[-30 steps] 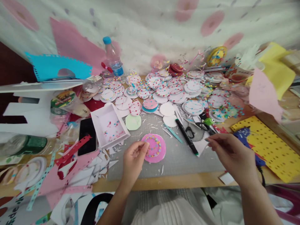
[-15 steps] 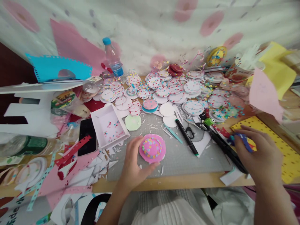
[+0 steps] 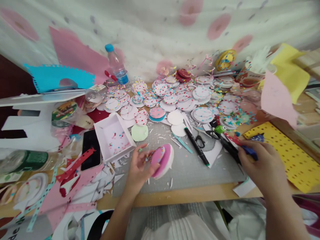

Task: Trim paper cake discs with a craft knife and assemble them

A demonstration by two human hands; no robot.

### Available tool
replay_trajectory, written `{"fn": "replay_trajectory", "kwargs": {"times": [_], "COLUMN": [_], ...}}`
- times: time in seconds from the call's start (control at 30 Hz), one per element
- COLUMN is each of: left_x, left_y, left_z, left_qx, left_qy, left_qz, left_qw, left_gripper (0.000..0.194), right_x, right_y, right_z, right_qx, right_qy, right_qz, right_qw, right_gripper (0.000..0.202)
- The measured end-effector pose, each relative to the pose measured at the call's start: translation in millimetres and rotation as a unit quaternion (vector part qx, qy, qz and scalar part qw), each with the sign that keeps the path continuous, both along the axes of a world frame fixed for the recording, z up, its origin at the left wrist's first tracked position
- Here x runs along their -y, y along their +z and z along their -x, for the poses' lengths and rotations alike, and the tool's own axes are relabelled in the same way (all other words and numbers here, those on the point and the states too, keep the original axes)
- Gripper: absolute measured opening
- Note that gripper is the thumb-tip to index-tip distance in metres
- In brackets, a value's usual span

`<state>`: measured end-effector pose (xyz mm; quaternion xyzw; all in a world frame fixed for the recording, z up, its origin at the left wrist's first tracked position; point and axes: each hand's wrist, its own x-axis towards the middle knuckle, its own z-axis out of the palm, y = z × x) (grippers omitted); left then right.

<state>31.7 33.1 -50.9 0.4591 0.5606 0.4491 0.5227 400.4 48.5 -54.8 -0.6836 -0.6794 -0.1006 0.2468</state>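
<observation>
My left hand (image 3: 140,165) is closed on a pink hat-shaped disc (image 3: 166,162), tilted on edge above the grey mat. The disc has a wide pink brim with a white edge, and coloured dots ring its raised middle. Over on the right, the fingers of my right hand (image 3: 262,163) are curled on a small blue object (image 3: 250,152); they cover most of it, and its kind cannot be made out. A black marker (image 3: 196,146) and black-handled scissors (image 3: 200,141) lie on the mat between the hands.
A white box (image 3: 113,138) holding confetti stands left of the mat (image 3: 200,178), beside a phone (image 3: 91,150). Many dotted white discs (image 3: 170,96) are heaped behind. A water bottle (image 3: 117,65) stands at the back. Yellow dotted sheet (image 3: 290,153) lies right; paper scraps (image 3: 105,180) spread left.
The pink disc has turned from facing up to tilted on edge in my left hand. My right hand has moved left with the blue object.
</observation>
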Motion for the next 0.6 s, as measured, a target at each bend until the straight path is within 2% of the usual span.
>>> {"fn": "replay_trajectory", "kwargs": {"times": [0.07, 0.1, 0.3, 0.43, 0.53, 0.6], "left_x": [-1, -1, 2, 7, 12, 16], "left_y": [-0.7, -1.5, -6.1, -8.0, -6.6, -4.5], "left_z": [2, 3, 3, 5, 4, 2], "left_qx": [0.097, 0.12, 0.12, 0.085, 0.051, 0.012], "left_qy": [0.004, 0.007, 0.027, 0.071, 0.083, 0.094], "left_qz": [0.042, 0.051, 0.06, 0.048, 0.004, -0.035], "left_qw": [0.994, 0.991, 0.991, 0.993, 0.995, 0.995], "left_gripper": [0.048, 0.045, 0.037, 0.044, 0.06, 0.069], "right_x": [2, 3, 15, 16, 14, 16], "right_y": [-9.5, -13.0, -17.5, -23.8, -27.0, -23.2], "right_z": [-8, -10, -12, -18, -22, -24], "right_qx": [0.044, 0.054, 0.047, 0.086, 0.09, 0.075], "right_qy": [-0.033, -0.046, -0.043, -0.027, -0.01, -0.001], "right_qz": [0.044, 0.061, 0.104, 0.109, 0.102, 0.099], "right_qw": [0.998, 0.996, 0.993, 0.99, 0.991, 0.992], "right_gripper": [0.032, 0.034, 0.031, 0.037, 0.039, 0.037]}}
